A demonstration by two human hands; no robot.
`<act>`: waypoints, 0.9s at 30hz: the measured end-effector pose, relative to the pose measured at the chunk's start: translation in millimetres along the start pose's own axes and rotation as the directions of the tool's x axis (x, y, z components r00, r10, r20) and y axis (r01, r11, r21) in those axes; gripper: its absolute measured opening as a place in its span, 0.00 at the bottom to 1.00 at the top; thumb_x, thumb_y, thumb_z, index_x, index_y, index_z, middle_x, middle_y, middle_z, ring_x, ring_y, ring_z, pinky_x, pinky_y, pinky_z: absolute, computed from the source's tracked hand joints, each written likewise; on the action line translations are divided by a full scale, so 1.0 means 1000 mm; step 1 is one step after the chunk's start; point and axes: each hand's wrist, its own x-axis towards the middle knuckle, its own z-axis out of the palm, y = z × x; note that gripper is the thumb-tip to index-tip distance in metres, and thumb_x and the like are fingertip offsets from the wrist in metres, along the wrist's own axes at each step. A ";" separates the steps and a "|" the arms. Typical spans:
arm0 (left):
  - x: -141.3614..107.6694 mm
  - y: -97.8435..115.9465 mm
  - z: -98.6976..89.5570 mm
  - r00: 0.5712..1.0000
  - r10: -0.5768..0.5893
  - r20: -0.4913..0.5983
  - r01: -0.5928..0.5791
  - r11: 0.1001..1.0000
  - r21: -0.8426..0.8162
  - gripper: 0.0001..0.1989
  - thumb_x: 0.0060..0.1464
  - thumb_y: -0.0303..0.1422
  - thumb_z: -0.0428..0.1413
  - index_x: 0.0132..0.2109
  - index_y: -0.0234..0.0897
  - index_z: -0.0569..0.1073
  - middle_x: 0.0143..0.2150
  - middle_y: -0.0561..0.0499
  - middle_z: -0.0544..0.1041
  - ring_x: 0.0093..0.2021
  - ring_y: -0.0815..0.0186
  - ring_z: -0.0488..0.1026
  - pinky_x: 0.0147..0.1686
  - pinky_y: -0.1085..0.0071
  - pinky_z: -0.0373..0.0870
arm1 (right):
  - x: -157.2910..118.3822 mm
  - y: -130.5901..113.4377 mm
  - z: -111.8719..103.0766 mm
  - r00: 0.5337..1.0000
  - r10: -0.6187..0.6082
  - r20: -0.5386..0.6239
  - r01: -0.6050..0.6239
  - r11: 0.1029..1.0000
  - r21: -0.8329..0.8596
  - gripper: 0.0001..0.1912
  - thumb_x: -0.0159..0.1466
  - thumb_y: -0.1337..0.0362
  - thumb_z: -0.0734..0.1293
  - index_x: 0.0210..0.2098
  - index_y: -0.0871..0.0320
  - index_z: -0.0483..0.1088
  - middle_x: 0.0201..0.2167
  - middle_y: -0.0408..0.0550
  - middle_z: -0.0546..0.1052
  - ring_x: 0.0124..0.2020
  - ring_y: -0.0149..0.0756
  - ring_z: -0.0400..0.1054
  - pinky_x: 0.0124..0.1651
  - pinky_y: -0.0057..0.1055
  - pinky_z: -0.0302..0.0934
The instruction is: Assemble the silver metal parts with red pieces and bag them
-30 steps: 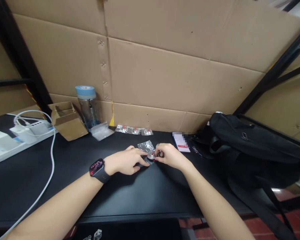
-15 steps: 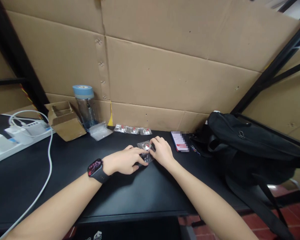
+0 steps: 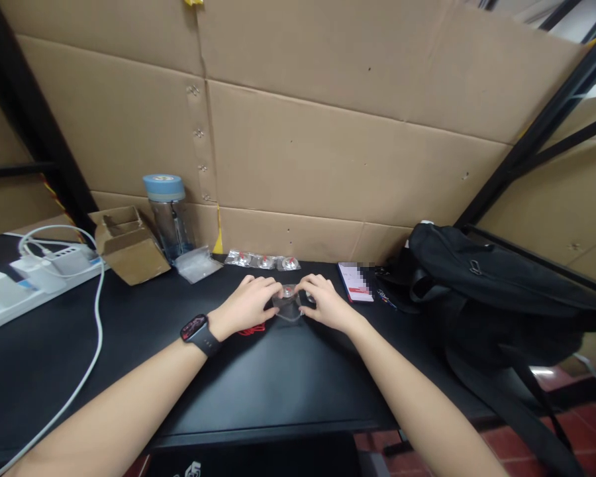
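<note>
A small clear plastic bag (image 3: 288, 309) is stretched between my hands above the black tabletop. My left hand (image 3: 247, 306) pinches its left edge between thumb and fingers. On the other side, my right hand (image 3: 326, 304) grips the right edge the same way. A round silvery piece with a red mark (image 3: 289, 291) shows at the top of the bag; its exact kind is unclear. Red cord (image 3: 252, 329) lies on the table below my left hand, partly covered by it. Behind the hands, several similar round pieces in clear bags (image 3: 264, 262) lie in a row.
At left stand an open cardboard box (image 3: 134, 255), a blue-lidded bottle (image 3: 166, 212), a clear packet (image 3: 197, 264) and a white power strip (image 3: 54, 281) with cables. A phone (image 3: 355, 281) and black backpack (image 3: 491, 285) lie right. Cardboard (image 3: 302, 159) walls the back.
My hands have moved apart to opposite edges of the bag, and the bag's lower part has spread open between them. Red cord now shows beneath my left hand.
</note>
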 end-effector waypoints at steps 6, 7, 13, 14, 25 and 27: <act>0.004 -0.015 0.001 0.995 -0.099 -0.007 0.097 0.986 -0.132 0.06 0.62 0.35 0.54 0.39 0.43 0.74 0.36 0.55 0.81 0.38 0.63 0.76 0.48 0.63 0.60 | 0.005 0.003 0.002 0.998 0.009 -0.063 -0.002 0.993 0.119 0.03 0.67 0.66 0.69 0.35 0.55 0.75 0.40 0.46 0.78 0.42 0.37 0.67 0.49 0.35 0.58; 0.005 -0.017 0.000 0.992 -0.123 -0.009 0.119 0.976 -0.180 0.06 0.62 0.36 0.54 0.39 0.43 0.75 0.36 0.55 0.81 0.38 0.62 0.76 0.49 0.63 0.61 | 0.005 0.003 0.001 0.997 0.030 -0.075 -0.017 0.986 0.164 0.04 0.67 0.66 0.68 0.35 0.55 0.75 0.38 0.46 0.78 0.41 0.36 0.68 0.48 0.34 0.59; 0.006 -0.020 0.003 0.955 -0.295 0.020 0.274 0.860 -0.430 0.08 0.57 0.37 0.57 0.43 0.43 0.72 0.38 0.55 0.84 0.34 0.64 0.78 0.43 0.68 0.66 | 0.005 0.006 0.008 0.974 0.218 -0.063 -0.175 0.898 0.404 0.03 0.64 0.65 0.68 0.35 0.56 0.74 0.30 0.43 0.79 0.31 0.33 0.69 0.38 0.29 0.60; 0.006 -0.019 0.004 0.943 -0.333 0.024 0.309 0.845 -0.436 0.11 0.57 0.37 0.58 0.47 0.44 0.69 0.36 0.57 0.84 0.30 0.65 0.77 0.42 0.68 0.65 | 0.005 0.006 0.011 0.967 0.248 -0.063 -0.196 0.875 0.443 0.03 0.63 0.65 0.68 0.37 0.56 0.73 0.29 0.42 0.79 0.29 0.32 0.69 0.36 0.28 0.60; 0.001 -0.003 0.011 0.967 -0.255 0.009 0.255 0.967 -0.025 0.14 0.60 0.32 0.53 0.51 0.49 0.75 0.36 0.51 0.81 0.44 0.57 0.74 0.47 0.59 0.54 | 0.006 -0.008 0.028 0.993 0.106 -0.057 -0.105 0.994 0.012 0.18 0.67 0.73 0.62 0.52 0.52 0.76 0.38 0.49 0.75 0.41 0.38 0.66 0.48 0.35 0.58; 0.000 -0.004 0.012 0.973 -0.228 0.012 0.228 0.973 0.026 0.13 0.61 0.34 0.52 0.49 0.48 0.78 0.41 0.48 0.80 0.46 0.56 0.72 0.46 0.58 0.55 | 0.005 -0.011 0.027 0.995 0.099 -0.021 -0.100 0.992 -0.082 0.19 0.65 0.71 0.65 0.54 0.50 0.75 0.45 0.52 0.74 0.47 0.42 0.64 0.49 0.38 0.57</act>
